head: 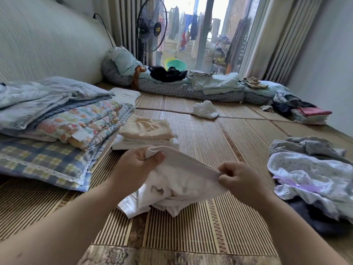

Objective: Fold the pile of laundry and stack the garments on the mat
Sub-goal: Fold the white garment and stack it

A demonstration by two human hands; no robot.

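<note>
Gripping a white garment (pixel 183 180) over the mat (pixel 210 140), left hand (pixel 137 165) and right hand (pixel 236 180).

White garment (pixel 183 180) held above mat (pixel 200 142), crumpled.

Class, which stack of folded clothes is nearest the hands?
The cream-topped stack, just beyond the left hand gripping the white garment; the pink-topped stack lies far off by the right wall.

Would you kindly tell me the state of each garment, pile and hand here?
White garment: unfolded, edge stretched between both hands.
Left hand: grips its corner.
Right hand: pinches its edge.
Cream and white clothes stack: folded, on bamboo mat.
Small white cloth beyond: crumpled.
Lilac floral and grey laundry pile: unfolded.
</note>
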